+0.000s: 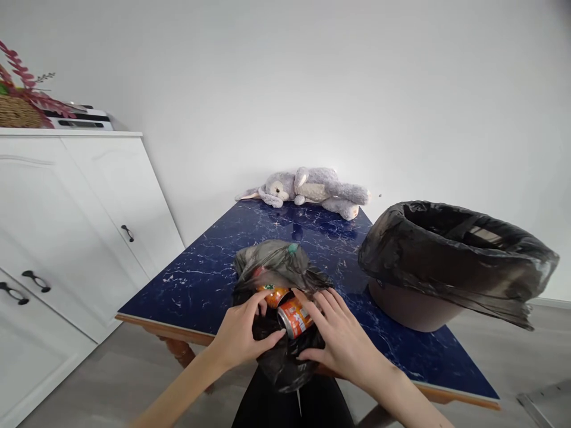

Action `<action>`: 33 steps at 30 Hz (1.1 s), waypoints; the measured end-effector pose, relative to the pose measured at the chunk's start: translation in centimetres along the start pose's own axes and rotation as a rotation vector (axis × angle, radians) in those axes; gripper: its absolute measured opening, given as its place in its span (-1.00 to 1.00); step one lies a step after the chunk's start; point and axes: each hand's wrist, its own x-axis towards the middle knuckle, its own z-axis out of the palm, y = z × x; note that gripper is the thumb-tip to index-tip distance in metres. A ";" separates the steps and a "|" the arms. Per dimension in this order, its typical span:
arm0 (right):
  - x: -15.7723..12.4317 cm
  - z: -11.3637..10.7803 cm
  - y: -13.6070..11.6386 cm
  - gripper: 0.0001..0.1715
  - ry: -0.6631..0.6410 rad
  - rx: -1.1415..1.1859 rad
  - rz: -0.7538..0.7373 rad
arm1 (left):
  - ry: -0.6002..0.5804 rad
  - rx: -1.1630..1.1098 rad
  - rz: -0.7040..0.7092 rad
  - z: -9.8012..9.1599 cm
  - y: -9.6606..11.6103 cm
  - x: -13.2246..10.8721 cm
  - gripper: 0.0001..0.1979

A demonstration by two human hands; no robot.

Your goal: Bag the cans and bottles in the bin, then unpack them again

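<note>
A black plastic garbage bag (pixel 272 267) lies at the near edge of a dark blue marble-patterned table (pixel 209 273), and orange drink cans (pixel 294 316) show at its mouth. My left hand (pixel 243 336) grips the bag's plastic on the left, fingers curled round it. My right hand (pixel 341 339) rests on the right side of the bag, fingertips touching one orange can and the plastic beside it.
A brown bin (pixel 410 309) lined with a black bag (pixel 450 255) stands on the table's right side. A grey plush toy (pixel 312 189) lies at the far edge by the wall. White cabinets (pixel 66 220) stand to the left, with a basket of red leaves (pixel 20 104) on top.
</note>
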 end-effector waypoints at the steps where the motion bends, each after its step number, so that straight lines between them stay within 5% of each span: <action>1: 0.1 0.2 0.5 0.23 0.000 0.011 0.022 | -0.014 0.003 -0.007 0.0 -0.1 0.5 -0.48; 5: 0.5 1.2 2.5 -0.10 0.013 0.048 0.094 | -0.081 -0.006 0.038 -0.1 0.3 2.5 -0.27; 9: 0.2 2.4 4.3 -0.04 0.033 0.078 0.173 | -0.102 -0.070 0.080 0.1 1.1 3.6 -0.03; 17: -0.1 1.7 3.8 -0.07 0.158 0.054 0.210 | -0.039 0.005 0.114 0.8 4.1 5.3 -0.20; 23: 0.3 -1.4 2.8 -0.09 0.274 0.276 0.131 | -0.068 -0.161 0.003 -1.9 6.1 6.0 -0.31; 27: 0.1 -1.8 2.9 -0.10 0.282 0.413 0.172 | -0.153 -0.602 -0.230 -4.2 4.7 4.3 -0.29; 33: -0.3 -0.2 2.9 -0.37 0.154 0.417 0.144 | 0.103 -0.685 -0.521 -5.9 -1.6 1.8 -0.28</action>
